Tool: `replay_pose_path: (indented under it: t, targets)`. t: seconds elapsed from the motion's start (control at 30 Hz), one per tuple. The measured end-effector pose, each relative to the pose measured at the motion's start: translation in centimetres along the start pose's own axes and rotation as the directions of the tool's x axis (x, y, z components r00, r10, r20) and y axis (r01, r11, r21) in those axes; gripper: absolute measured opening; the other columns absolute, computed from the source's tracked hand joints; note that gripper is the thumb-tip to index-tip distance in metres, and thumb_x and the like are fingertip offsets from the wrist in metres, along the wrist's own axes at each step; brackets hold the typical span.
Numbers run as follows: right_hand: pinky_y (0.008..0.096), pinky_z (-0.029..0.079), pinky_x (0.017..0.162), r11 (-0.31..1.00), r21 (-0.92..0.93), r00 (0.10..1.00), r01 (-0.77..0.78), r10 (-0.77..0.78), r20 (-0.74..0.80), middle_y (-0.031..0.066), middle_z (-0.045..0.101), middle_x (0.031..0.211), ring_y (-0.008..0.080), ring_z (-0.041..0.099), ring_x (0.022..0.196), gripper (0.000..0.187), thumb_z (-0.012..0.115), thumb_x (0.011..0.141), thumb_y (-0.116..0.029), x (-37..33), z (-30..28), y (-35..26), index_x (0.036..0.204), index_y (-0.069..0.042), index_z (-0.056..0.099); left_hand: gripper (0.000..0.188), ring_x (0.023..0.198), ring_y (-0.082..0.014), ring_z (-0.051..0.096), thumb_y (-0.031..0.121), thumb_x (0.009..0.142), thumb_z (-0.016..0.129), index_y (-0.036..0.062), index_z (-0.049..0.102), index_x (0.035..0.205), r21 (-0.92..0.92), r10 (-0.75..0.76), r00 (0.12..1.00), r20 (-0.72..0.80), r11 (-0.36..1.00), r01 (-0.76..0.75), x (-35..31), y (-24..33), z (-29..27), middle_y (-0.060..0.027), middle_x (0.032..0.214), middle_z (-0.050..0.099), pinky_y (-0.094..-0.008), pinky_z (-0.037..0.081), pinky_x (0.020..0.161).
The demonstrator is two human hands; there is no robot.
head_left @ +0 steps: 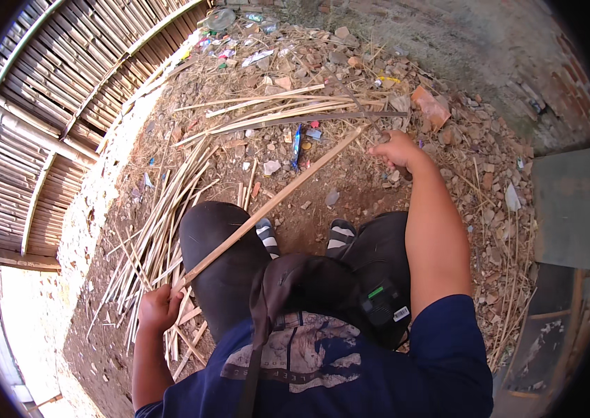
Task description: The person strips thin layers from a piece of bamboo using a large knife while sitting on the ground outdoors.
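Observation:
A long flat bamboo strip (277, 200) slants across my left knee, from lower left to upper right. My left hand (159, 308) is closed around its near end. In my right hand (396, 152) is the handle of a knife, its thin dark blade (362, 106) pointing away and to the left. The strip's far end lies close beside the blade; whether they touch I cannot tell. A heap of narrow bamboo strips (162, 233) lies on the ground to my left. More long strips (277, 108) are spread beyond my knees.
A bamboo slat wall (51, 83) stands at the left, a rough masonry wall (462, 56) at the far right. Stones and litter cover the dirt ground, with a reddish brick piece (430, 108) and a blue wrapper (297, 146). A grey panel (570, 209) stands at the right.

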State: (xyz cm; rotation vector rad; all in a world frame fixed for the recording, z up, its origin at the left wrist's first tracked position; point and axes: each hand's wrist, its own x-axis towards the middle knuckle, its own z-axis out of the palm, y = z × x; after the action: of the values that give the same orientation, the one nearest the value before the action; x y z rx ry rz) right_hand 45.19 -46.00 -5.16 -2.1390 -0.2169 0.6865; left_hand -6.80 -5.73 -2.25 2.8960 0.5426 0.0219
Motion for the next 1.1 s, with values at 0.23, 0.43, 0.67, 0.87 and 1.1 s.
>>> replay_pose_path:
  t: [0.23,0.43,0.67,0.87,1.1]
  targets:
    - [0.0303,0.046,0.054,0.986,0.032,0.967,0.163,-0.154,-0.205,0.005,0.064,0.075,0.0138,0.058,0.058,0.053,0.082,0.081,-0.03,-1.9,-0.7,-2.8,0.119,0.001,0.062,0.036,0.059,-0.0431,0.057,0.032,0.097,0.06,0.0048,0.054,0.075,-0.113,-0.017,0.999,0.043,0.993,0.022,0.1,0.8,-0.2,-0.0195,0.063,0.055,-0.0492,0.043,0.052]
    - [0.036,0.051,0.069,0.979,-0.007,0.949,0.205,-0.201,-0.244,0.0091,0.069,0.087,0.0192,0.064,0.074,0.057,0.081,0.082,-0.035,-1.3,-1.0,-2.7,0.121,0.001,0.063,0.028,0.06,-0.0387,0.062,0.031,0.091,0.072,0.0046,0.064,0.086,-0.15,-0.139,0.988,-0.06,0.98,0.129,-0.9,3.2,0.3,-0.0179,0.066,0.061,-0.0454,0.047,0.055]
    - [0.0329,0.048,0.07,0.852,-0.23,0.837,0.47,-0.513,-0.188,0.0012,0.061,0.076,0.0136,0.059,0.071,0.031,0.08,0.085,-0.027,-2.6,1.8,-5.4,0.091,-0.004,0.06,0.026,0.063,-0.0407,0.065,0.029,0.092,0.071,0.0037,0.063,0.091,-0.207,-0.258,0.965,-0.042,0.947,0.245,-1.7,4.5,0.7,-0.0189,0.068,0.064,-0.0471,0.049,0.057]
    - [0.0351,0.048,0.079,0.8,-0.259,0.827,0.542,-0.562,-0.007,0.0074,0.068,0.087,0.0194,0.063,0.083,0.046,0.083,0.079,-0.035,-4.7,4.4,-7.6,0.102,0.001,0.065,0.029,0.065,-0.044,0.062,0.026,0.099,0.061,0.0013,0.058,0.083,-0.242,-0.262,0.951,0.167,0.924,0.297,-1.3,5.8,-0.2,-0.0214,0.065,0.06,-0.049,0.046,0.058]
    - [0.0455,0.053,0.084,0.681,-0.447,0.811,0.58,-0.431,0.396,0.022,0.07,0.097,0.0382,0.068,0.095,0.05,0.078,0.079,-0.036,-6.8,8.4,-10.8,0.116,-0.004,0.068,0.04,0.064,-0.047,0.059,0.033,0.103,0.054,0.0012,0.052,0.077,-0.266,-0.267,0.945,0.19,0.912,0.312,-1.3,6.5,0.1,-0.0241,0.064,0.057,-0.0524,0.043,0.058]
